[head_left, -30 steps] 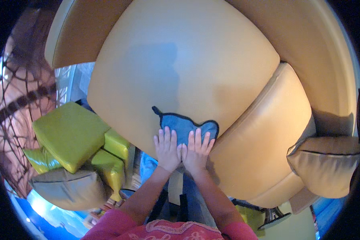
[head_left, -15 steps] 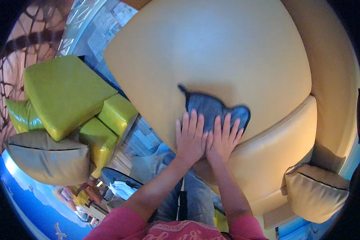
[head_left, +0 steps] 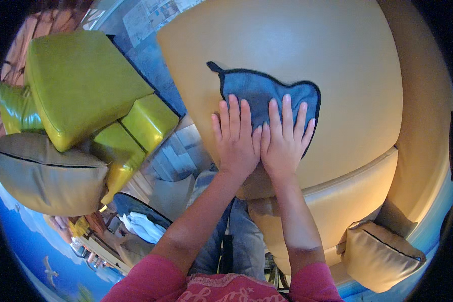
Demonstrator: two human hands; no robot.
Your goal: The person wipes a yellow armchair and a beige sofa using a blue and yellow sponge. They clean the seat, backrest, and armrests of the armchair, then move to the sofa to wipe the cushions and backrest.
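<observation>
A grey-blue cloth (head_left: 297,90) with a black bound edge and a small black loop lies spread on a tan leather-like sofa seat (head_left: 287,35). My left hand (head_left: 235,138) presses flat across its left part, fingers stretched toward the far side. Beside it, my right hand (head_left: 285,136) lies flat on the cloth's right part with fingers spread. The thumbs are close together at the middle. Both palms hide the cloth's near edge.
Along the seat's near right runs a tan padded section (head_left: 332,201), with a tan cushion (head_left: 380,256) beyond. To the left stands a yellow-green armchair (head_left: 90,80) with a grey-brown cushion (head_left: 50,173) against it. A dark container (head_left: 141,209) holding pale blue cloth sits near my left forearm.
Both hands have moved farther forward over the seat, still flat on the cloth. The cloth appears higher in the picture, and the whole view has shifted somewhat.
</observation>
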